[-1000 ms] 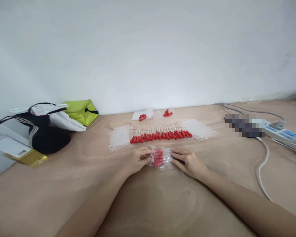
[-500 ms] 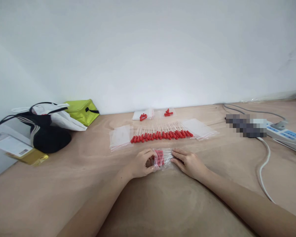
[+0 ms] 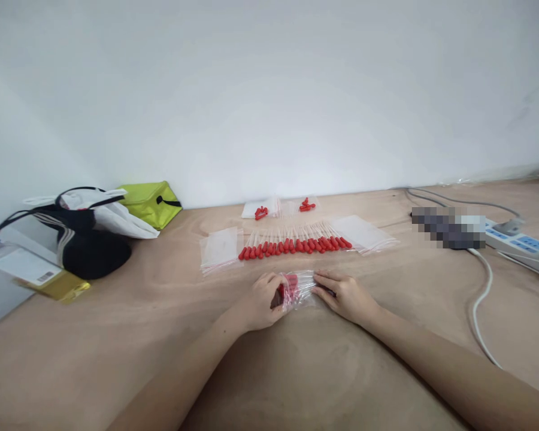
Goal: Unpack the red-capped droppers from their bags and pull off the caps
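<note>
In front of me on the table lies a clear plastic bag (image 3: 304,291) holding several droppers with red rubber bulbs (image 3: 291,284). The bulbs point left and their clear stems point right. My left hand (image 3: 264,301) is curled round the bulb end, thumb and fingers closed on the bag's edge. At the stem end my right hand (image 3: 347,297) grips the bag, its fingertips pressed on the film. Beyond the hands, a row of droppers (image 3: 291,244) lies side by side, bulbs towards me. Flat stacks of clear zip bags flank it, one on the left (image 3: 220,250) and one on the right (image 3: 363,233).
Loose red bulbs (image 3: 261,212) lie on bags near the wall. At left are a black cap (image 3: 92,251), a yellow-green pouch (image 3: 148,203) and a gold package (image 3: 56,284). A power strip (image 3: 516,239) and white cable (image 3: 483,299) lie at right.
My left hand has turned a little and shifted slightly towards me and right, crumpling the bag's bulb end more. My right hand has stayed nearly in place.
</note>
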`<state>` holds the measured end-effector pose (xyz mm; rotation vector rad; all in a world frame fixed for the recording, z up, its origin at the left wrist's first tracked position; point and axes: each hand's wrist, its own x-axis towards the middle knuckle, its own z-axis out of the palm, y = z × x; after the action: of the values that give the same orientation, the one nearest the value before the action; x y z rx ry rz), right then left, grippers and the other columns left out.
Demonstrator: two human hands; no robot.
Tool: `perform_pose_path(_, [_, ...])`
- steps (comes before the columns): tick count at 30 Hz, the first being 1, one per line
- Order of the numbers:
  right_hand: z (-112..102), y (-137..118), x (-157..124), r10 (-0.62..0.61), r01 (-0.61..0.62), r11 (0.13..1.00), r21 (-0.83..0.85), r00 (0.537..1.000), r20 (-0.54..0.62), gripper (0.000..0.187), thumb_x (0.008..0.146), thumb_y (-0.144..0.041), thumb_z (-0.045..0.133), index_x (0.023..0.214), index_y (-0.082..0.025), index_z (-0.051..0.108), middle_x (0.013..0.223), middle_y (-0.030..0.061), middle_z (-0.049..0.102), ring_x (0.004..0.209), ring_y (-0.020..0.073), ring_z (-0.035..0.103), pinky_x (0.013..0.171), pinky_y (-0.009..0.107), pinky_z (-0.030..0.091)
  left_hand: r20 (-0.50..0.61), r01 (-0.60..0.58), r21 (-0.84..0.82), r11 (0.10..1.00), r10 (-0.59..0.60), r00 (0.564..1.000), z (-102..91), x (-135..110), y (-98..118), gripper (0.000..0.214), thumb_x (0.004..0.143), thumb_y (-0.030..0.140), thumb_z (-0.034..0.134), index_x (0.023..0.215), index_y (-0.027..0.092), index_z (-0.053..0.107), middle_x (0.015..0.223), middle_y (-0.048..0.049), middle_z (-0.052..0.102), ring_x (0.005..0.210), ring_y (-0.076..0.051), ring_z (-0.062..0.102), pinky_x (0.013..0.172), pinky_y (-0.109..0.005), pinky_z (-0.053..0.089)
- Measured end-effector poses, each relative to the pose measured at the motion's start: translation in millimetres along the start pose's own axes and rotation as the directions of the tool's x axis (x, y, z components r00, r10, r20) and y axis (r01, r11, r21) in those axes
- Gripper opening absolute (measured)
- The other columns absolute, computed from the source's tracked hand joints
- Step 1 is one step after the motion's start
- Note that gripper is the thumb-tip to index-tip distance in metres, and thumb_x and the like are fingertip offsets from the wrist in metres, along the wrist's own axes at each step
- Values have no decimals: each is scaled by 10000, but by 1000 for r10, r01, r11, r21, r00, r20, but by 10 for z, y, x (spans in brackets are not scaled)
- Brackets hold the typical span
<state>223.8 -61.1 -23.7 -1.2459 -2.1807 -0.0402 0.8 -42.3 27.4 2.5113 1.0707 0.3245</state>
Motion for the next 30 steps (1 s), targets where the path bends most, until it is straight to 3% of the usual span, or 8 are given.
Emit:
perform_pose_path(5, [6, 4, 1, -10, 10, 1000, -10, 1000, -12, 243, 842, -294, 455, 975, -200, 636, 1042, 65, 634, 902, 174, 620, 819, 309, 511, -32, -8, 34, 999, 9, 999, 40, 14, -15, 128, 737, 194, 468, 862, 187, 494, 794, -22, 521, 725, -159, 470, 679, -275, 377])
perform_pose_path(12, [17, 10, 2, -2, 2, 1000, -15, 1000, 2, 274, 857, -297, 427, 995, -173, 628, 1045, 75, 633, 895, 173, 621, 817, 305, 509, -41, 49, -202, 978, -58, 997, -88, 45, -13, 216, 800, 251, 446, 983, 201, 549, 701, 17, 549, 599, -109, 469, 582, -213, 347])
perform_pose_path(21, [19, 8, 5, -6, 6, 1000, -14, 1000, 9, 273, 857, -289, 425, 1004, -175, 626, 1049, 69, 632, 887, 169, 623, 810, 288, 512, -19, 54, -154, 987, -58, 998, -190, 54, -59, 200, 843, 263, 379, 869, 188, 563, 661, 15, 547, 598, -114, 473, 588, -217, 327])
perform_pose_path(25, [30, 23, 0, -6, 6, 1000, -24, 1000, 14, 273, 858, -291, 422, 1002, -183, 628, 1035, 61, 638, 883, 164, 624, 814, 281, 507, 2, 96, -349, 932, -101, 995, -112, 56, -78, 192, 806, 280, 457, 926, 177, 566, 773, -4, 590, 653, -114, 515, 596, -212, 378])
perform_pose_path(30, [21, 18, -1, 9, -8, 1000, -25, 999, 37, 280, 861, -288, 413, 1015, -188, 624, 1047, 53, 634, 893, 158, 621, 832, 278, 497, -92, 111, -633, 766, -217, 972, 83, 96, -190, 244, 769, 319, 513, 932, 141, 552, 813, -34, 595, 670, -116, 538, 603, -229, 424])
